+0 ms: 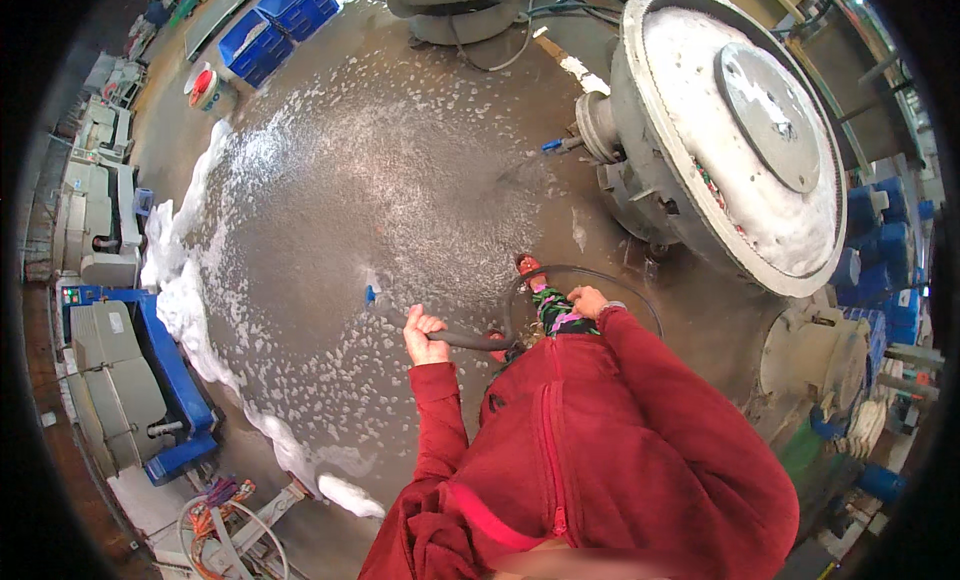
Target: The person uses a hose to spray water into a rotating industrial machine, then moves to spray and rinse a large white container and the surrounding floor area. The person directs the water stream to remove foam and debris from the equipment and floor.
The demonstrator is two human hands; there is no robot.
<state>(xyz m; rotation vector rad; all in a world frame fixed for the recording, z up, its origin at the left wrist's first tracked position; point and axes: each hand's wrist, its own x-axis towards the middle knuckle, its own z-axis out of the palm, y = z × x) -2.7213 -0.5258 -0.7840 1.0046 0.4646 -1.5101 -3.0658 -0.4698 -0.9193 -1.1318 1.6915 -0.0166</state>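
Note:
My left hand (425, 337) is closed round a dark hose (470, 339), held low in front of me. The hose's blue nozzle (370, 295) shows just beyond my fingers, above the wet, foam-speckled floor (300, 270). From my left hand the hose runs right, past my red sandals (527, 265), and loops beside my leg. My right hand (588, 302) rests at my thigh, its fingers curled against the patterned trousers (557, 312); they seem to pinch the cloth.
A big round grey machine bowl (640, 100), full of white foam, stands at right. White foam (185, 290) lies in a line along the left. Blue crates (255, 48) and a white bucket (212, 92) are at far left, with a blue-framed machine (180, 380) nearer.

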